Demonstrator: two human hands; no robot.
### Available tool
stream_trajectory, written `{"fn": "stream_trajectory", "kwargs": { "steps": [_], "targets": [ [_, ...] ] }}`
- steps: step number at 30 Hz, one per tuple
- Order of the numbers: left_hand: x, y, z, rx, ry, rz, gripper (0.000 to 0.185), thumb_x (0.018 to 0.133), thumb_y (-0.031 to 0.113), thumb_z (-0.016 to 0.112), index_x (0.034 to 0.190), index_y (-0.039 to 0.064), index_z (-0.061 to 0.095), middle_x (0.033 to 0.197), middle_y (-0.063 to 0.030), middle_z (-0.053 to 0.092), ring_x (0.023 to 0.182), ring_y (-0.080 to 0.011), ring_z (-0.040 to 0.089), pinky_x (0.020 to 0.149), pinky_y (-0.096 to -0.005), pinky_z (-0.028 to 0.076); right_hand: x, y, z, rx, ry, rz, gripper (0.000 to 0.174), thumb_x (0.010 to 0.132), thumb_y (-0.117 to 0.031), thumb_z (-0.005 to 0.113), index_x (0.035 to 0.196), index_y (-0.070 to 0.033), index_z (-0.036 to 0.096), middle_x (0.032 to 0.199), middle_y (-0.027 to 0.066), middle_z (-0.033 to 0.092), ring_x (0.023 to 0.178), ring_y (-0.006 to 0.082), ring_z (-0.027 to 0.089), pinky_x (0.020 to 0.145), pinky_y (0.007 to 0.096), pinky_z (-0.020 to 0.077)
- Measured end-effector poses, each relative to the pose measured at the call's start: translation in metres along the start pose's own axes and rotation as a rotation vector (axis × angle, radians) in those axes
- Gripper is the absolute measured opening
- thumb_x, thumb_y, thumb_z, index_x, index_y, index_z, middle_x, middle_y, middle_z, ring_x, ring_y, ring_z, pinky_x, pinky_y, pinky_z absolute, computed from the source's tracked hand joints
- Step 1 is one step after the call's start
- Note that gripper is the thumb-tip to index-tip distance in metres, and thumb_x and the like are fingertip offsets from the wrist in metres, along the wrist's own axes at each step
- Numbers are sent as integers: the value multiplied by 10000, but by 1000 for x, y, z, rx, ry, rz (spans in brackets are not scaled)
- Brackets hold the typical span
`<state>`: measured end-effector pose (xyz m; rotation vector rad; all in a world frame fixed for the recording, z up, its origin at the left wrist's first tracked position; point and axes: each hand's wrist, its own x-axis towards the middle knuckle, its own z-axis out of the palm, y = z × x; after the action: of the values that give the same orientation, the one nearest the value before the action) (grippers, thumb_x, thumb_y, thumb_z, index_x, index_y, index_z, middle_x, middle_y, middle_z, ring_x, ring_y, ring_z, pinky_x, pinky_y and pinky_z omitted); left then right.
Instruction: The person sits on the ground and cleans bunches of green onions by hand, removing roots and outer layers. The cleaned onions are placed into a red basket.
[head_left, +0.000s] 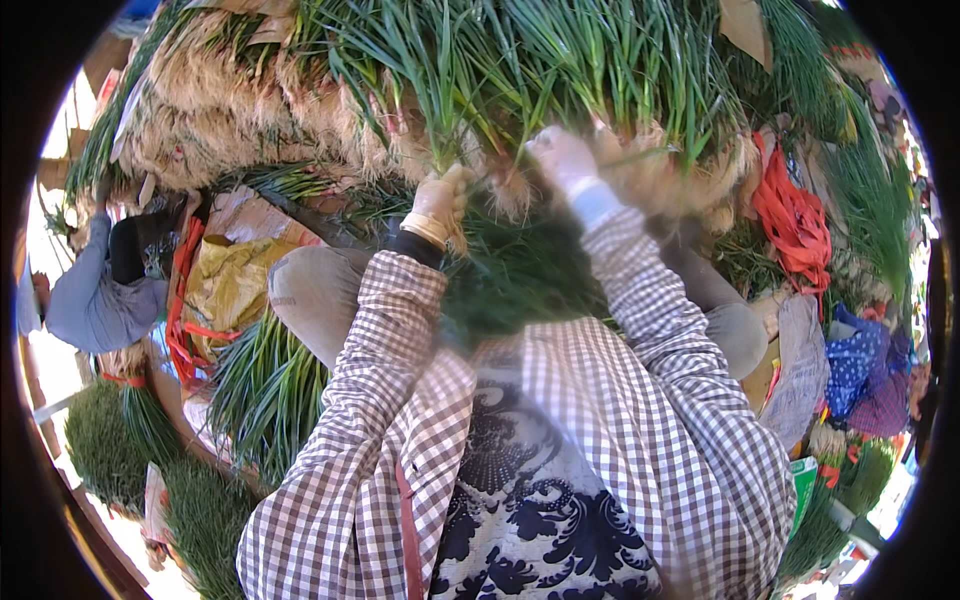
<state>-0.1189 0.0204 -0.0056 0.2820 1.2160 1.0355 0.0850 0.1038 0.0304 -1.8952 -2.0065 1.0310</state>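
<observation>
My left hand (441, 201), in a pale glove, is closed around the lower stems of a small bunch of green onion plants (445, 124). The leaves rise above the fist, and some roots hang below it. To the right, my right hand (564, 159) is also gloved and blurred by motion. Its bent fingers are near the stems at the front of a large heap of green onion plants (600, 52); whether they grip any is unclear. Loose roots (512, 193) dangle between the two hands. Blurred green leaves (525, 262) lie over my lap, below the hands.
Bundled onions with pale roots (247, 127) are stacked at the upper left. Red plastic strips (791, 214) hang at the right. A yellow sack (232, 274) and more onions (270, 390) lie left of my knee. Another person (112, 292) sits at the far left.
</observation>
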Motion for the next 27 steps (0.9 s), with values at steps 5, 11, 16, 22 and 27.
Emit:
{"fn": "stream_trajectory", "kwargs": {
  "steps": [5,11,16,22,27],
  "targets": [
    [-12,17,1,-139,-63,114,228,964,256,534,966,43,615,608,60,410,440,-67,326,390,-232,240,5,-21,16,54,37,134,388,852,-350,657,1095,-52,605,1120,154,633,947,282,630,811,384,507],
    [-30,21,22,-319,-233,127,239,982,253,497,1013,37,594,635,45,407,470,-74,326,413,-245,270,-9,40,-24,1112,-17,-15,200,848,-169,667,1006,-51,632,934,26,645,775,104,581,626,230,505],
    [-34,32,18,-255,-202,261,285,995,272,464,1040,22,593,665,39,444,494,-77,360,428,-242,307,-100,82,44,-883,-809,-548,230,881,-155,540,1058,-49,641,1071,132,637,998,260,623,884,349,512],
    [-25,43,5,-157,-232,425,278,973,268,511,1061,24,611,736,8,530,604,-121,522,522,-306,505,-114,85,52,-1055,-1232,-403,371,952,-265,441,1234,-64,573,1221,138,592,1026,265,619,915,388,491],
    [-6,7,16,-241,-195,66,266,980,250,483,1036,24,613,752,-1,567,636,-134,559,554,-322,530,-14,16,41,-258,-53,-193,350,923,-351,519,1104,-55,567,1111,169,582,1007,350,600,880,439,477]
  ]
}}
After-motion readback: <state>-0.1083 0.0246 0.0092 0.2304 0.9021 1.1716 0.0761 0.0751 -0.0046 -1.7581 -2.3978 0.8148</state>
